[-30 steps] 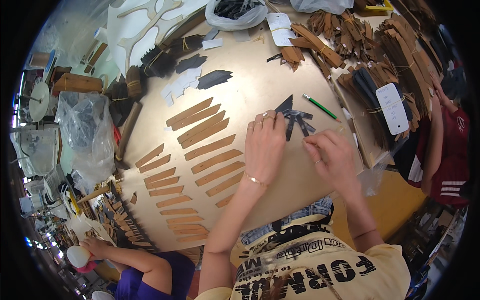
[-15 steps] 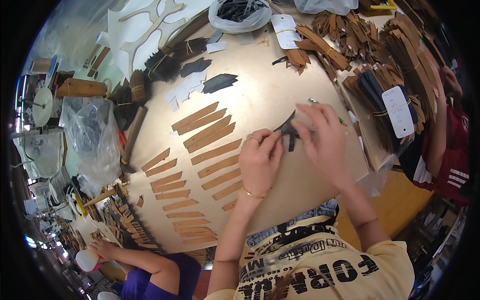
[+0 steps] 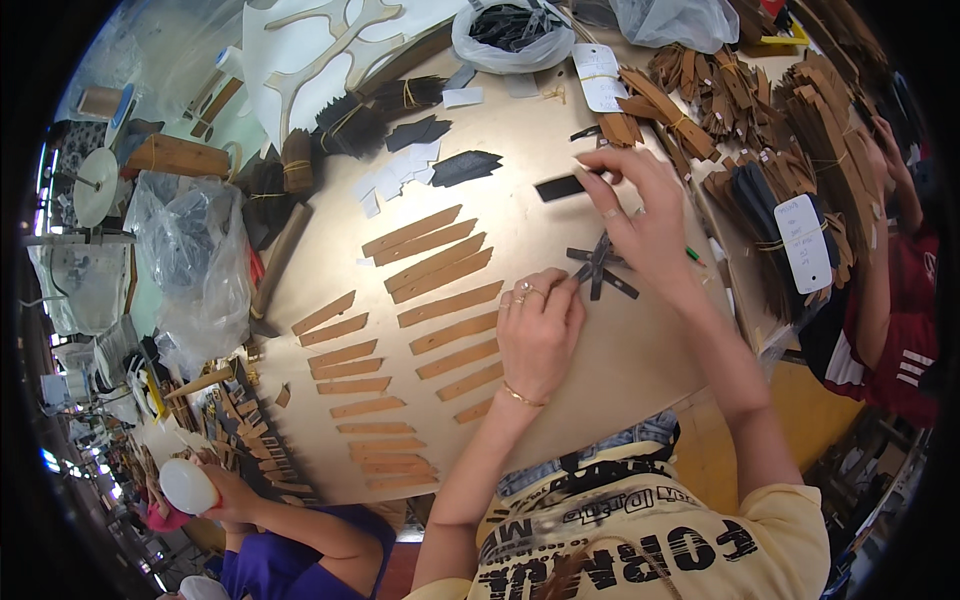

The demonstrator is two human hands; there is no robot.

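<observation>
My right hand (image 3: 645, 215) is raised over the board, with a flat black strip (image 3: 565, 187) pinched between thumb and fingertips. Below it, several narrow black strips (image 3: 603, 270) lie crossed in a small loose heap. My left hand (image 3: 540, 335) rests beside that heap, fingers curled and closed, the fingertips at the strips' left end. Whether anything is between them is hidden. To the left of it, brown strips (image 3: 450, 302) lie spread in rows on the tan board (image 3: 530, 420). Farther off are a stack of black pieces (image 3: 466, 168) and white paper pieces (image 3: 400, 170).
A plastic bag of black parts (image 3: 512, 38) stands at the far edge. Bundled brown strips (image 3: 820, 130) and a tagged dark bundle (image 3: 765, 205) fill the right side. A green pencil (image 3: 692, 254) lies near my right wrist. At lower left, another person's hand holds a white round container (image 3: 188, 486).
My right hand has moved away from my left, up and leftward, and now carries a flat black strip. My left hand stays near the heap. The other person's hand now has the white container raised.
</observation>
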